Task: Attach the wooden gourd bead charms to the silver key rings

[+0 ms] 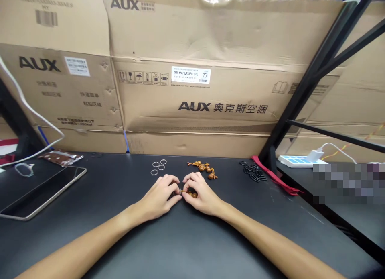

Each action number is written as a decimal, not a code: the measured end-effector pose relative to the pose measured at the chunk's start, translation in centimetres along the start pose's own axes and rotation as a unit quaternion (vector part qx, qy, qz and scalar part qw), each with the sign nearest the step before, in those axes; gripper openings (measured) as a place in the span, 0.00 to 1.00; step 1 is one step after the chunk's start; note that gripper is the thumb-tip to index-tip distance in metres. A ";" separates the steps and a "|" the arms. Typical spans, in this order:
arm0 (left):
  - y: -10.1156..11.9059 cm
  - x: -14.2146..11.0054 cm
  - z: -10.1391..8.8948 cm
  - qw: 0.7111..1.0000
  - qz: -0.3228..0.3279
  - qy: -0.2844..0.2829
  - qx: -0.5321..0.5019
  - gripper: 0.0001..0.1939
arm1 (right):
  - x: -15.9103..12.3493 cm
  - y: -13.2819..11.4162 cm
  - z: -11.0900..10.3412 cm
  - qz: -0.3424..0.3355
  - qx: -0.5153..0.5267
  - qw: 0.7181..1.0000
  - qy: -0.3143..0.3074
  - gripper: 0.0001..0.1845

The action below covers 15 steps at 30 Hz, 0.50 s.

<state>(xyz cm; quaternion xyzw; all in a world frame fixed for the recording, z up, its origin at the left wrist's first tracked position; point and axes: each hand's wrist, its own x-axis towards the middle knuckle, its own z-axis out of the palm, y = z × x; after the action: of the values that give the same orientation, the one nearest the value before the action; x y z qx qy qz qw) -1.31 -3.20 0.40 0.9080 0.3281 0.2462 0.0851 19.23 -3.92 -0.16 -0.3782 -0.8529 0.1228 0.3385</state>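
Observation:
Close together over the black table, both of my hands work at one small piece. My left hand is closed in a pinch on a metal key ring, mostly hidden by the fingers. Pinched in my right hand is a brown beaded charm, its thin cord end reaching toward the ring. Whether the cord passes through the ring I cannot tell. Beyond my right hand lies a small pile of similar brown beaded charms. Several loose silver key rings lie flat beyond my left hand.
Black oval loops lie in a heap at right, beside a red strap. A tablet and a brown packet rest at left. Large cardboard boxes wall off the back; a black metal frame and a power strip stand right.

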 end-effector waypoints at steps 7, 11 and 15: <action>-0.2 0.0 0.0 1.000 0.006 0.003 0.005 0.07 | -0.1 1.2 0.3 0.017 -0.066 0.997 0.029 0.04; -0.1 0.0 0.0 1.000 -0.003 0.009 0.015 0.07 | -0.3 0.4 0.2 -0.008 -0.042 0.999 0.008 0.04; -0.2 0.0 0.1 1.000 0.007 0.011 0.025 0.08 | -0.4 0.2 0.3 -0.024 -0.045 0.999 0.003 0.04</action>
<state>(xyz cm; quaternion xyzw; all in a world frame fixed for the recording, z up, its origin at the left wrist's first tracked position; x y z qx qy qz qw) -1.40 -3.03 0.28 0.9096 0.3284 0.2479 0.0569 19.31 -4.06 -0.63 -0.3726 -0.8653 0.0747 0.3268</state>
